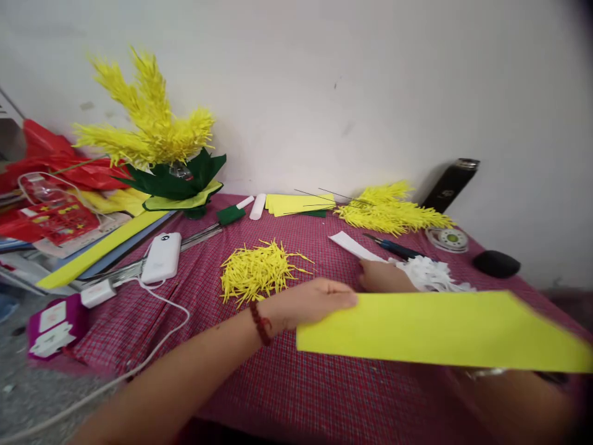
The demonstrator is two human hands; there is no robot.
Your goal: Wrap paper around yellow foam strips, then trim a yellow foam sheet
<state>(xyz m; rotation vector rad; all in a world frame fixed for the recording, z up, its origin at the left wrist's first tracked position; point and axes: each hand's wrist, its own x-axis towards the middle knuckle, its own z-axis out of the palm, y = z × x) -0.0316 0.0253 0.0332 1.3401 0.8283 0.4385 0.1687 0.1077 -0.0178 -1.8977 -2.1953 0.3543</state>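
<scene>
My left hand (311, 301), with a red bead bracelet on the wrist, grips the left end of a long yellow paper sheet (440, 330) held flat above the red checked tablecloth (287, 383). My right hand (382, 276) reaches behind the sheet's top edge, fingers curled toward white paper scraps (430, 273); the sheet hides most of that arm. A pile of thin yellow paper strips (257, 270) lies just beyond my left hand.
A yellow paper flower with green leaves (160, 145) stands at the back left. White power bank (162, 256) with cable, blue-handled scissors (393, 247), yellow fringed pieces (391, 213), tape roll (447, 239), black flask (449, 184), red bags (50, 167) surround the work area.
</scene>
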